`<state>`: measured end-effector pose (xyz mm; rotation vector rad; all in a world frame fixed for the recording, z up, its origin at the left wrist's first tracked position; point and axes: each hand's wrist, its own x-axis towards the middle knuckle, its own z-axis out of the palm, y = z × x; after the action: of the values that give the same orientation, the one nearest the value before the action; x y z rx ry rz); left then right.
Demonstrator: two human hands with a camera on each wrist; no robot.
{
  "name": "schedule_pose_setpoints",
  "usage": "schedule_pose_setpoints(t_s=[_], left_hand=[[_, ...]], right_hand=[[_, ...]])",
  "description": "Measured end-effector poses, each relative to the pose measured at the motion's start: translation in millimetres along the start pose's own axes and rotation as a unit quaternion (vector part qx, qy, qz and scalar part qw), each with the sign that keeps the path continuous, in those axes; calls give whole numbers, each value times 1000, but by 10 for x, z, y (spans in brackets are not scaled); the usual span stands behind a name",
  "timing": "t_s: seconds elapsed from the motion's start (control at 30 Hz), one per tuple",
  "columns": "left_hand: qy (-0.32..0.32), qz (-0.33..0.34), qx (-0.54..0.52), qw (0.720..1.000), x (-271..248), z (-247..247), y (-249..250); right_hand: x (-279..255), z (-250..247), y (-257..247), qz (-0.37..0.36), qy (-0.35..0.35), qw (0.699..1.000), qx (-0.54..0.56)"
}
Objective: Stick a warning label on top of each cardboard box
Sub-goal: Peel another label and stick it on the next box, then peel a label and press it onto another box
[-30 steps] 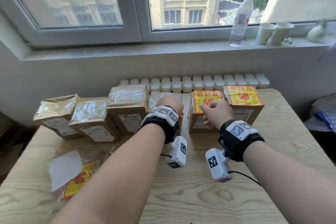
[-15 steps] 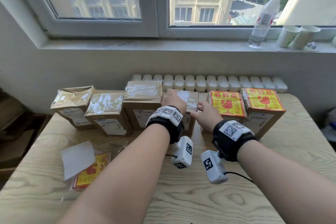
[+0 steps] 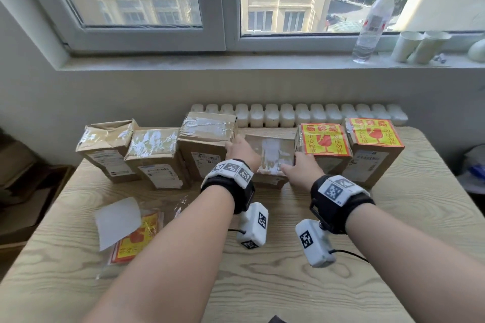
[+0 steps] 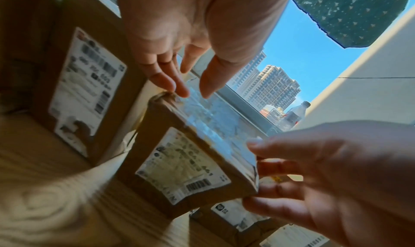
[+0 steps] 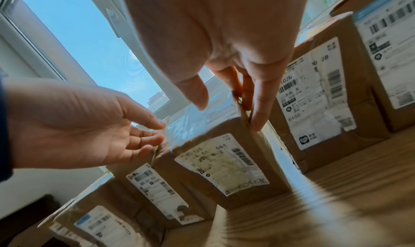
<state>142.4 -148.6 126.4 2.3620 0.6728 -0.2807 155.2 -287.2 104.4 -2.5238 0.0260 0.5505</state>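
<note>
Several cardboard boxes stand in a row at the back of the wooden table (image 3: 288,286). The two rightmost boxes carry yellow-and-red warning labels (image 3: 324,140) (image 3: 375,131). A small taped box (image 3: 273,152) (image 4: 186,165) (image 5: 224,162) in the middle has no label. My left hand (image 3: 240,148) (image 4: 191,89) touches its left top edge with straight fingers. My right hand (image 3: 299,168) (image 5: 224,105) holds its right edge, thumb over the top and fingers down the side. A stack of warning labels (image 3: 136,238) lies at the front left.
Three unlabelled boxes (image 3: 107,149) (image 3: 154,155) (image 3: 204,144) stand left of the small one. A white backing sheet (image 3: 118,220) covers part of the label stack. A radiator (image 3: 288,114) runs behind the table. A water bottle (image 3: 372,23) and paper cups (image 3: 417,46) stand on the sill.
My right hand left the labelled box and came to the small box's right side. My left hand slid from the box's top to its left edge.
</note>
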Motion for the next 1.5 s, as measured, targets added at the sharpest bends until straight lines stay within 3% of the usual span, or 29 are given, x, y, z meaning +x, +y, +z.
schedule_pose_setpoints(t_s=[0.3, 0.57, 0.97, 1.07, 1.17, 1.3, 1.5], left_hand=[[-12, 26, -74, 997, -424, 6, -314], [-24, 6, -126, 992, -783, 29, -490], [-56, -13, -170, 984, -986, 216, -817], [-72, -13, -185, 980, -982, 170, -887], [-63, 6, -171, 983, -910, -73, -1003], [-45, -17, -179, 983, -691, -578, -1399], [-24, -94, -177, 979, -482, -1003, -2266]], right_hand=[[-378, 80, 221, -1, 17, 999, 29], [-757, 74, 438, -9, 78, 997, 29], [-1100, 235, 583, 24, 71, 996, 46], [-1149, 217, 441, 2, 118, 993, 24], [-1183, 228, 129, -68, 166, 981, 67], [-1206, 460, -402, -136, 110, 975, 136], [-1035, 1098, -955, -103, -7, 987, 124]])
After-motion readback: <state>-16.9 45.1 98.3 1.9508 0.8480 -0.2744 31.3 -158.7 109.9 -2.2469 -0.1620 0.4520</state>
